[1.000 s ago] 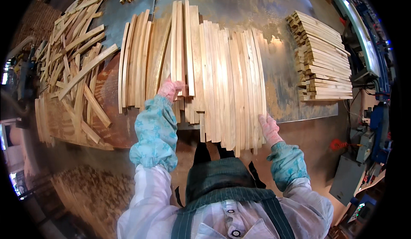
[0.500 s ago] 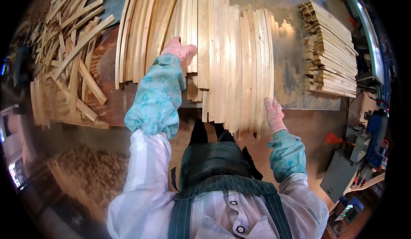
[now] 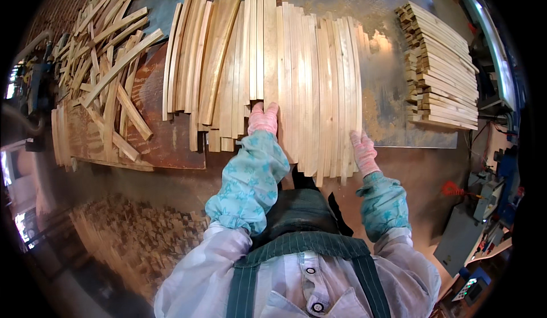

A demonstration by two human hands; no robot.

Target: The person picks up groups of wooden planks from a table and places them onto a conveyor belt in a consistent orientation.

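Note:
A broad row of pale wooden strips (image 3: 310,90) lies side by side, with near ends reaching past the table's front edge. My left hand (image 3: 263,120), in a pink glove, touches the near ends of the strips at the row's middle. Its fingers point away from me and are slightly apart. Resting against the outer right side of the row is my right hand (image 3: 363,153), also gloved, with fingers stretched along the last strip. To the left lie looser strips (image 3: 194,62) with uneven ends, one of them slanted across its neighbours.
A jumbled heap of strips (image 3: 108,73) covers the far left of the brown board (image 3: 165,141). Stacked strips (image 3: 441,67) stand on the metal tabletop (image 3: 382,113) at right. Short offcuts (image 3: 137,232) lie below left, and a grey metal box (image 3: 458,238) stands lower right.
My left hand has come nearer and rightward, from upon the strips to their near ends. The right hand keeps its place at the row's side.

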